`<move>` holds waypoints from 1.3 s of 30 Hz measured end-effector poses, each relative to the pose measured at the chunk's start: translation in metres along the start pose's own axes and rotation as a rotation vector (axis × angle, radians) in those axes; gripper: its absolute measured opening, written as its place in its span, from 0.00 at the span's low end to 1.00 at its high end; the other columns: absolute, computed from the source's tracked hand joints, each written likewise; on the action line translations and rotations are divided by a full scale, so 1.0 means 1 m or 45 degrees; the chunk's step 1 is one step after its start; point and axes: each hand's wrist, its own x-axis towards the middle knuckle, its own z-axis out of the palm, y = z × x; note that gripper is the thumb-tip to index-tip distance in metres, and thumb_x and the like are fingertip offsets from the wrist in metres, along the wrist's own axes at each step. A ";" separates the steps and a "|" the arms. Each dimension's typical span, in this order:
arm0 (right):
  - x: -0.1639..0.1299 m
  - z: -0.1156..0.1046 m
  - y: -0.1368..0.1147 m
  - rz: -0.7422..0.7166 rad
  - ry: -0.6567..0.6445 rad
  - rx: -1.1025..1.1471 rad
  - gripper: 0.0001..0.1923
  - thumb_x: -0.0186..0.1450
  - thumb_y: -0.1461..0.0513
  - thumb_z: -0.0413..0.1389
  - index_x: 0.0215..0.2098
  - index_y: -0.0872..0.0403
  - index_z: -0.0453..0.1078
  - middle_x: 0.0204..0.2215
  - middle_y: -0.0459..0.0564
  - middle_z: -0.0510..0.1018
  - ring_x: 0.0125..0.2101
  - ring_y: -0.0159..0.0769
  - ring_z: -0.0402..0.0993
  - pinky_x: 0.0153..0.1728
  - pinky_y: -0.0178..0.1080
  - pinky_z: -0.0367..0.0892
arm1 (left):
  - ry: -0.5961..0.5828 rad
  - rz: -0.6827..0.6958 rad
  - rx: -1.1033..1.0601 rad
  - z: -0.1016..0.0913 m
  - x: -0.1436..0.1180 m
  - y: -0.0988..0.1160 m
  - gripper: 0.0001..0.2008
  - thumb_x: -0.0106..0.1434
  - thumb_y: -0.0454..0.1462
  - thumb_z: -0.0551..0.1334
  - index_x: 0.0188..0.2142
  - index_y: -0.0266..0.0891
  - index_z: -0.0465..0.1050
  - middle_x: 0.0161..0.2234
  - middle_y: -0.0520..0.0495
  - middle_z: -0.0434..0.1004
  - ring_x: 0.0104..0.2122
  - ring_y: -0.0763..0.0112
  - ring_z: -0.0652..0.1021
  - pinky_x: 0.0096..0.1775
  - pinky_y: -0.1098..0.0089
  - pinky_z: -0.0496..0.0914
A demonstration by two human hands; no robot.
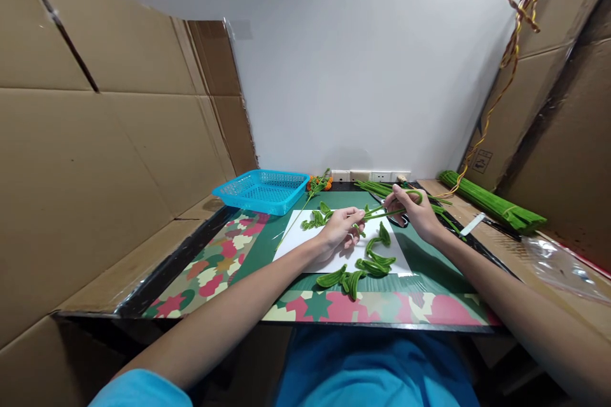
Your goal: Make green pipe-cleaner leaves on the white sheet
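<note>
Both forearms reach in from the lower corners and meet over the white sheet [305,238] at the middle of the table. The left hand [340,229] rests knuckles-up on the paper, its fingers curled and pinched on the near end of a green pipe cleaner stem [382,212]. The right hand [414,210], just toward 2 o'clock from it, is raised a little off the surface with thumb and forefinger closed on the same stem, where its far end bends into a small hook.

The stem is thin, fuzzy and mid-green — it runs nearly level between the two hands, tilting slightly up toward the right.

At 6 o'clock from the hands lie bent green leaf pieces [356,273]; they overlap, so an exact count cannot be told — roughly seven or eight. A few more leaf pieces [319,217] sit at 10 o'clock from the left hand. One blue basket [262,191] stands at 10 o'clock, farther back. One thick bundle of green pipe cleaners [491,202] lies at 3 o'clock on the cardboard, and a looser spread of straight stems [382,189] at 12 o'clock.
</note>
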 end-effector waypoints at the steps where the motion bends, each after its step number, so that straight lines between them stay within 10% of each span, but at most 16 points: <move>1: 0.000 0.000 0.000 0.000 0.003 -0.004 0.29 0.67 0.40 0.61 0.27 0.57 0.78 0.16 0.44 0.71 0.13 0.27 0.63 0.14 0.32 0.57 | -0.002 0.003 0.001 0.000 0.000 0.000 0.21 0.63 0.53 0.69 0.33 0.40 0.65 0.27 0.55 0.71 0.16 0.82 0.69 0.14 0.80 0.55; 39: 0.002 0.002 0.003 0.037 0.109 0.012 0.34 0.67 0.37 0.58 0.17 0.53 0.72 0.11 0.49 0.72 0.11 0.31 0.63 0.13 0.35 0.58 | -0.025 -0.022 0.092 0.000 -0.005 0.000 0.19 0.67 0.52 0.65 0.40 0.38 0.70 0.29 0.52 0.72 0.15 0.79 0.72 0.12 0.78 0.58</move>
